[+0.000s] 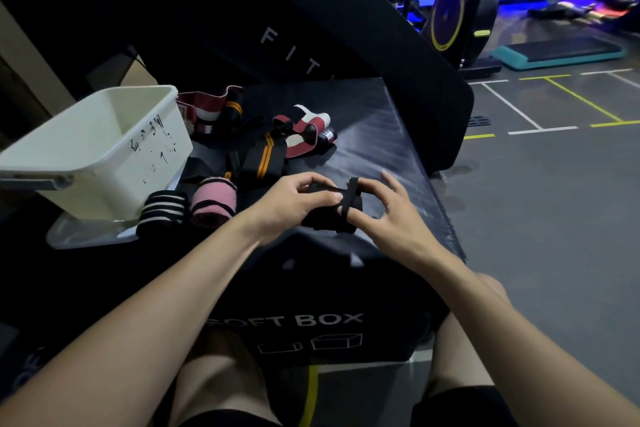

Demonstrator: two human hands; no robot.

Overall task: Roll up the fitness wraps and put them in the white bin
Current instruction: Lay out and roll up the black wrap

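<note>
Black elastic fabric, the black wrap sits rolled at the near edge of the soft box, between both hands. The left hand grips the roll with curled fingers; the right hand has a finger hooked through its thin loop, other fingers spread. I judge the loop should be stretched over the roll while the left keeps it tight. Left lie a pink roll and a striped roll, then the hard white bin; loose wraps lie farther.

Black wrap sitting rolled between both hands.
White bin is standing at left, rolled striped and pink wraps lying beside it.
</note>
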